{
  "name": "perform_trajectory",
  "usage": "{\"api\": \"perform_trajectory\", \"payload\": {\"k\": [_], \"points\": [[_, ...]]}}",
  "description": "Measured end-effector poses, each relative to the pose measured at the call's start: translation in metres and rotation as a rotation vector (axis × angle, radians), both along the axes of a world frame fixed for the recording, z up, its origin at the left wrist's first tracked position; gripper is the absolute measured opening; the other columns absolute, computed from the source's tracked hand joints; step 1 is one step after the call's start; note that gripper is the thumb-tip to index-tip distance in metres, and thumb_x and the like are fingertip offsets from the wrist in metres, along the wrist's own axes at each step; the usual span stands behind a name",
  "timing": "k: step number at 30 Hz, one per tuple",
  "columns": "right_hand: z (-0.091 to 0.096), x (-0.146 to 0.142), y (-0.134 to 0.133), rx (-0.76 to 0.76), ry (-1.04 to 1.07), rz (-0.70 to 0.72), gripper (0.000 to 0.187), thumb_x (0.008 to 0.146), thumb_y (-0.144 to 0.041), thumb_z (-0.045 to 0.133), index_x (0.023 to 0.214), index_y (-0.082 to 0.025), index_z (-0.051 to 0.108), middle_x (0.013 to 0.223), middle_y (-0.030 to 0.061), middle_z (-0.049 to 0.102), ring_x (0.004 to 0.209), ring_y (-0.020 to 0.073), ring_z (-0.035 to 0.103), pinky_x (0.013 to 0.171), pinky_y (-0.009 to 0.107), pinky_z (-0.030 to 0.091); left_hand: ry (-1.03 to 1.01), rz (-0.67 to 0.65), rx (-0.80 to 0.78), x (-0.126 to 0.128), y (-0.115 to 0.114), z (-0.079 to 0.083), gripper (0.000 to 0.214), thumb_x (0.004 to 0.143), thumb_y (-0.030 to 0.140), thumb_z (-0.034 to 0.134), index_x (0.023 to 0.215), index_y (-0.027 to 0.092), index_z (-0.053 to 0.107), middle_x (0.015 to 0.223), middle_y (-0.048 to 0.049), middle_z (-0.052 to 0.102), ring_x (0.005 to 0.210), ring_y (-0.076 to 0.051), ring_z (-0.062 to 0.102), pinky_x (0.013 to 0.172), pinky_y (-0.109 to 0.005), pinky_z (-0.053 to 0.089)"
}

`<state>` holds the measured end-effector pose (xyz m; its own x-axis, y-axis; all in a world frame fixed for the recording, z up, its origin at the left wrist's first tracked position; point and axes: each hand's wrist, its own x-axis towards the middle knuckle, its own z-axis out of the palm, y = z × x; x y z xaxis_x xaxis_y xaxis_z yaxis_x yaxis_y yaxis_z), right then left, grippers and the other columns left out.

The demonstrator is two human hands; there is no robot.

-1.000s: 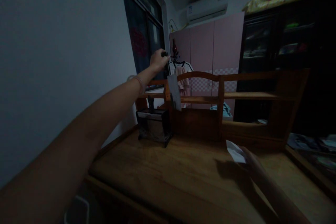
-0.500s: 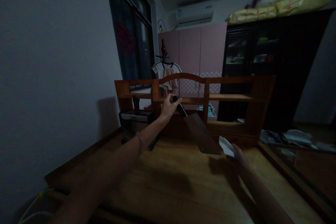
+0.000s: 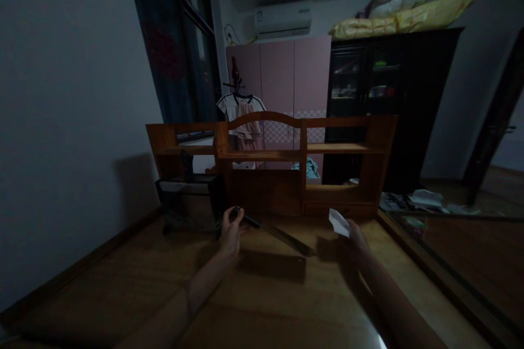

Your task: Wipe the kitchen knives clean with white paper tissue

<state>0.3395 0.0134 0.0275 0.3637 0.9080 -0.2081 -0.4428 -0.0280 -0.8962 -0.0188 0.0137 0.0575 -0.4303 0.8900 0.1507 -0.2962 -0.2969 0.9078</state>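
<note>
My left hand (image 3: 231, 233) grips the black handle end of a cleaver (image 3: 287, 239) above the wooden surface (image 3: 262, 311). The blade points to the right and slants down, seen nearly edge-on, and its shadow lies just below it. Over on the right, my right hand (image 3: 357, 241) is closed on a white tissue (image 3: 339, 222), which sticks up from the fingers. A gap separates the tissue from the blade tip.
Along the far edge stands a wooden shelf unit (image 3: 266, 156). To its left is a dark box with a glassy front (image 3: 192, 204). A wall (image 3: 73, 120) borders the left side. Behind are hanging clothes (image 3: 245, 120), a pink wardrobe (image 3: 278, 76) and a dark cabinet (image 3: 426, 92).
The cleaver has come down and to the left with my left hand, its blade turning from broadside to nearly edge-on. It has moved away from the tissue. The view has swung right.
</note>
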Motion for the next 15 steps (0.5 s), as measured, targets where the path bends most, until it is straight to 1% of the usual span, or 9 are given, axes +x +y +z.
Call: {"api": "perform_trajectory", "payload": {"k": [2,4,7,9,12,15], "points": [[-0.002,0.001,0.002,-0.017,0.007,0.008,0.017,0.077,-0.032,0.05,0.068,-0.018,0.053,0.043,-0.0035,0.045,0.03,0.0076,0.034,0.029,0.019,0.021,-0.055,-0.016,0.004,-0.007,-0.003,-0.011,0.047,0.065,0.041,0.076,0.105,0.026,0.054,0.101,-0.0021,0.057,0.085,-0.017,0.061,0.067,-0.03,0.054],[-0.004,0.001,0.003,-0.017,0.014,0.003,0.018,0.078,-0.035,0.05,0.07,-0.019,0.052,0.044,-0.0042,0.046,0.03,0.0076,0.034,0.029,0.018,0.021,-0.075,-0.109,0.041,-0.016,-0.007,-0.016,0.05,0.065,0.039,0.076,0.107,0.026,0.053,0.095,-0.0014,0.059,0.083,-0.017,0.063,0.073,-0.034,0.054],[-0.007,0.001,0.003,-0.004,0.023,-0.002,0.018,0.076,-0.036,0.051,0.07,-0.019,0.05,0.044,-0.0048,0.046,0.031,0.0072,0.033,0.028,0.017,0.021,-0.002,-0.29,0.056,-0.032,-0.013,-0.015,0.055,0.065,0.04,0.077,0.111,0.024,0.051,0.099,-0.0044,0.062,0.087,-0.022,0.066,0.077,-0.041,0.054],[-0.008,-0.001,0.003,0.008,0.021,0.001,0.019,0.076,-0.036,0.051,0.069,-0.019,0.05,0.044,-0.0047,0.046,0.03,0.0069,0.033,0.028,0.017,0.021,0.071,-0.371,0.03,-0.044,-0.015,-0.013,0.055,0.065,0.041,0.077,0.11,0.022,0.053,0.102,-0.0074,0.064,0.092,-0.025,0.066,0.079,-0.042,0.054],[-0.009,-0.006,0.0,0.029,-0.003,0.009,0.02,0.076,-0.037,0.05,0.068,-0.018,0.052,0.046,-0.0025,0.049,0.032,0.0076,0.037,0.029,0.018,0.025,0.219,-0.407,-0.044,-0.061,-0.015,-0.007,0.054,0.061,0.042,0.079,0.105,0.018,0.059,0.099,-0.0081,0.065,0.092,-0.025,0.065,0.079,-0.036,0.053],[-0.007,-0.009,-0.004,0.098,-0.065,0.003,0.018,0.074,-0.035,0.053,0.068,-0.018,0.054,0.049,-0.0007,0.051,0.034,0.0089,0.041,0.03,0.018,0.028,0.392,-0.466,-0.152,-0.077,-0.016,0.005,0.047,0.057,0.039,0.081,0.096,0.016,0.066,0.091,-0.0065,0.067,0.084,-0.021,0.065,0.072,-0.026,0.052]]}}
